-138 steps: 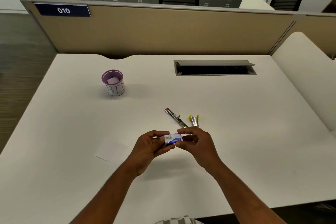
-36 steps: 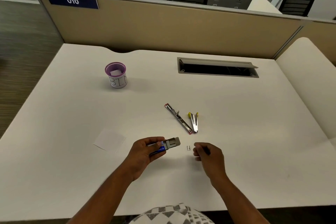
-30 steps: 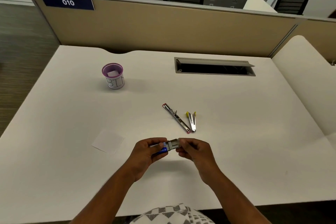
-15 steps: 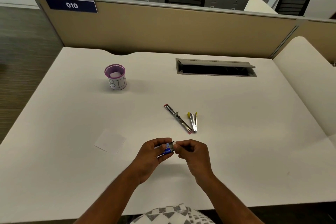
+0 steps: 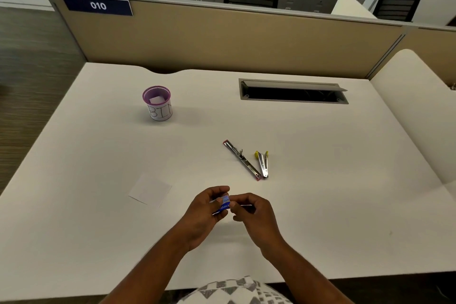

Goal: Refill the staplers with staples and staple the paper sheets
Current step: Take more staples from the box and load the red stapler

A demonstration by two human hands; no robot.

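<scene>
My left hand (image 5: 206, 212) grips a small blue and white staple box (image 5: 223, 204) just above the white desk (image 5: 320, 192). My right hand (image 5: 254, 212) pinches the box's right end, fingers curled against it. Beyond the hands lie two small staplers: a red-tipped one (image 5: 241, 160) swung fully open and flat, and a yellow-tipped one (image 5: 263, 164) lying to its right, their near ends almost touching. A small white paper sheet (image 5: 150, 189) lies flat to the left of my left hand.
A purple-rimmed white cup marked BIN (image 5: 158, 103) stands at the far left with a bit of paper inside. A grey cable slot (image 5: 292, 91) is sunk into the desk at the back. A tan partition (image 5: 222, 39) closes the far edge.
The box's grey inner tray was pulled out in my left hand; my right hand came over and pushed it back in, so the box is now closed between both hands.
</scene>
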